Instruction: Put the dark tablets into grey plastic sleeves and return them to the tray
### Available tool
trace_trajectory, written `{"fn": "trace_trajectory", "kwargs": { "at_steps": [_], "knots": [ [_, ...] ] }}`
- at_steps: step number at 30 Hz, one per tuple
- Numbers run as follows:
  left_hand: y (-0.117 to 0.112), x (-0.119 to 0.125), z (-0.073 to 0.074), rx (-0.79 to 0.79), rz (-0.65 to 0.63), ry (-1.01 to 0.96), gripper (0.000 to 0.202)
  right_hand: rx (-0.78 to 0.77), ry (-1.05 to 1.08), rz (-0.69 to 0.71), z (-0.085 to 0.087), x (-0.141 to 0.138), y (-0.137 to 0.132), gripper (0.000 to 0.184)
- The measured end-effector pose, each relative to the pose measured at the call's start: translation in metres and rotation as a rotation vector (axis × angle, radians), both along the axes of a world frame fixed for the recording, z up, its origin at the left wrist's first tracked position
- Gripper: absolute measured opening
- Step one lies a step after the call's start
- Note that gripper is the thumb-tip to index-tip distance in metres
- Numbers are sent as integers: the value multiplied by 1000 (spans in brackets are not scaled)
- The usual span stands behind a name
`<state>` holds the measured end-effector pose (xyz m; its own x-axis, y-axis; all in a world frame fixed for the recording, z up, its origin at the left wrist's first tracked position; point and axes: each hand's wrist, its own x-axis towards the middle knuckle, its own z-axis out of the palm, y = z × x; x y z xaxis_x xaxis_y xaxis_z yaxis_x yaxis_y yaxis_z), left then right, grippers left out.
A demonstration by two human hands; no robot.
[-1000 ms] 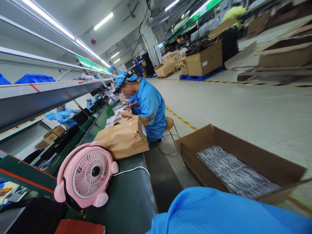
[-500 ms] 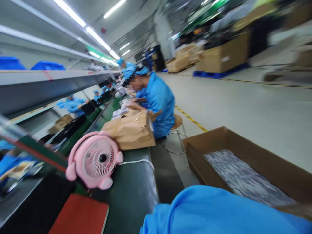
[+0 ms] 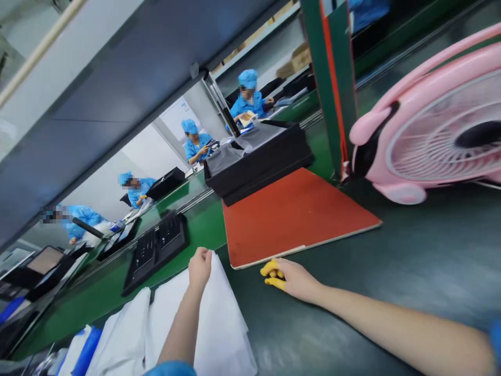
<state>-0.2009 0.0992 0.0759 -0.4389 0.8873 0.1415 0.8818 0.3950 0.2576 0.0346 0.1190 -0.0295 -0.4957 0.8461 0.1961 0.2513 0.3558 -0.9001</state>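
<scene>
One white sheet (image 3: 221,318) sits corner-pinched in my left hand (image 3: 201,267), likely for control; my right hand (image 3: 293,279) gapes, seemingly empty.

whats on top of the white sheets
The left hand is at the far edge of the white sheets, its forearm crossing over them. The strip behind the forearm is covered and cannot be seen.

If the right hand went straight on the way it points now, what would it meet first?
Probably the near left corner of the red board, just ahead of the right hand. Its height is hard to judge; passing over that corner, it would likely reach the left hand or white sheets.
</scene>
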Motion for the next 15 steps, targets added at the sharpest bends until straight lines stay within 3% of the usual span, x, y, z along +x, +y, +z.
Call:
{"fn": "trace_trajectory", "kwargs": {
  "at_steps": [4, 8, 12, 15],
  "knots": [
    [71, -47, -9, 39, 144, 83, 40, -10, 24, 10, -7, 0, -1, 15],
    [119, -72, -30, 63, 252, 143, 52, -49, -17, 16, -9, -1, 0, 18],
    [141, -97, -42, 4, 405, 136, 44, -68, -79, 39, -9, -1, 1, 21],
    [142, -114, -41, -30, 396, 128, 38, -75, -90, 67, -5, -4, 0, 20]
  ]
}}
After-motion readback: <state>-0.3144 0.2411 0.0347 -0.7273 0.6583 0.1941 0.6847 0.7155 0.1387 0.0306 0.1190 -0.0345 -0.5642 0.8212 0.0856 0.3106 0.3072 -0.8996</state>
